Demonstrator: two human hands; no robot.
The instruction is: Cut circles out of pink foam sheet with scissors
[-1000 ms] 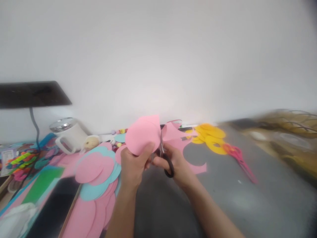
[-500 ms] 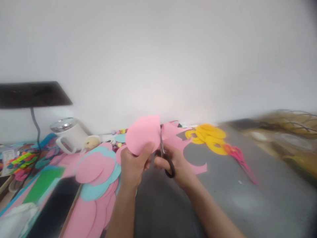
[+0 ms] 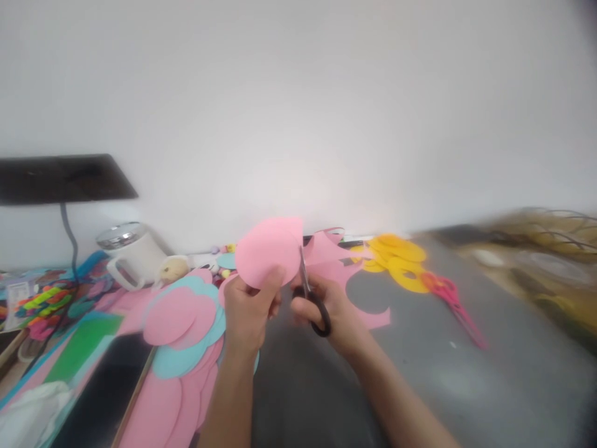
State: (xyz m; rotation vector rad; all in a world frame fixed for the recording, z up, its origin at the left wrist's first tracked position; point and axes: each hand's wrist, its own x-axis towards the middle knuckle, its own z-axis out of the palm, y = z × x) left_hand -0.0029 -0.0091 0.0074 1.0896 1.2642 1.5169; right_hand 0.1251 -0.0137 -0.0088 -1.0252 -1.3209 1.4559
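Beyond the overlapping pink and blue discs on the left of the table, the fingers of my left hand pinch the pink paper near its lower edge, thumb in front, holding it up above the table. I judge it light, thin and easily creased or torn, so a gentle grip low on the rounded part, clear of the blades, suits it best. At its right edge stand the black-handled scissors, my right hand's fingers curled about their handles, with pink offcuts and yellow pieces beyond.
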